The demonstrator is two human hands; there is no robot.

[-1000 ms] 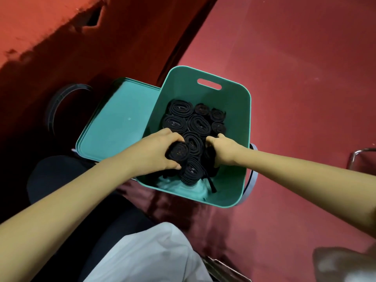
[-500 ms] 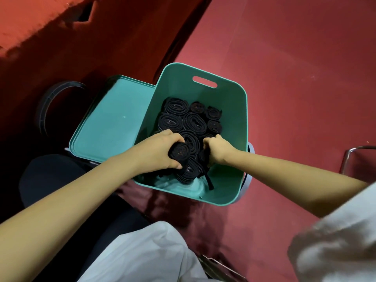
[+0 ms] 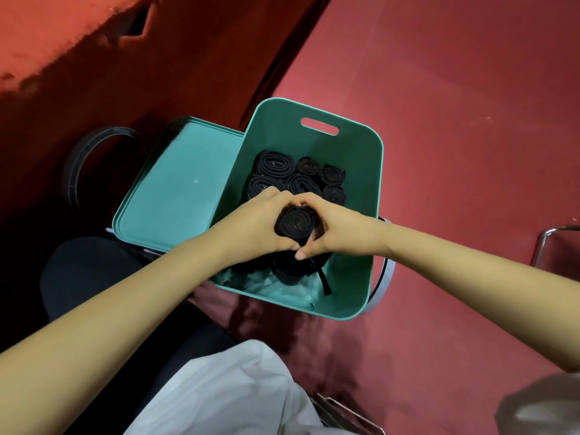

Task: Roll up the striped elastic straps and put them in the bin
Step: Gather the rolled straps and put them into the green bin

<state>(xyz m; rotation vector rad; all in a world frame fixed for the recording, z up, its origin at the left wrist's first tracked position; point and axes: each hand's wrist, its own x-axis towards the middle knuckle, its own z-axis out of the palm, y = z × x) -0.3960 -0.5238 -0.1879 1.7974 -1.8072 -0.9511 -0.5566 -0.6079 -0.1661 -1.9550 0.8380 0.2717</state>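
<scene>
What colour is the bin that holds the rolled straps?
The bin is teal green, shown best in the head view.

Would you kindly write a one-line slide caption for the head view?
Left hand and right hand grip one rolled strap over the teal bin holding other rolled straps, lid beside it.

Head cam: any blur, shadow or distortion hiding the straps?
Head view: dim, reddish light; the rolled straps in the bin read almost black, stripes barely resolved; deep shadow swallows the left side beyond the lid; wide-angle stretch balloons the forearms at the edges. The left hand, right hand and held roll look fairly sharp; no glare.
</scene>
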